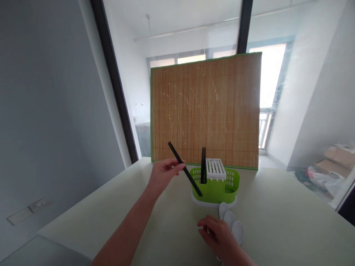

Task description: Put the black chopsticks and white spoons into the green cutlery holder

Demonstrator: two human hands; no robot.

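My left hand (163,176) pinches a pair of black chopsticks (193,182) near their middle. They slant down to the right, and their lower ends cross in front of the green cutlery holder (213,195). More black chopsticks (203,166) stand upright in its left part. A white slotted rack (215,169) sits across the holder's middle. Low over the table, my right hand (217,233) has loosely bent fingers, with a gap between thumb and forefinger and nothing seen in it. Beside it lie white spoons (237,232) in a row; the hand hides their handles.
The holder stands on a white base tray (202,203) on the pale table (166,229). Behind, a bamboo mat (205,114) with green edging leans upright against the glass. A grey wall (55,111) rises on the left. Cardboard boxes (340,159) lie beyond the table at right.
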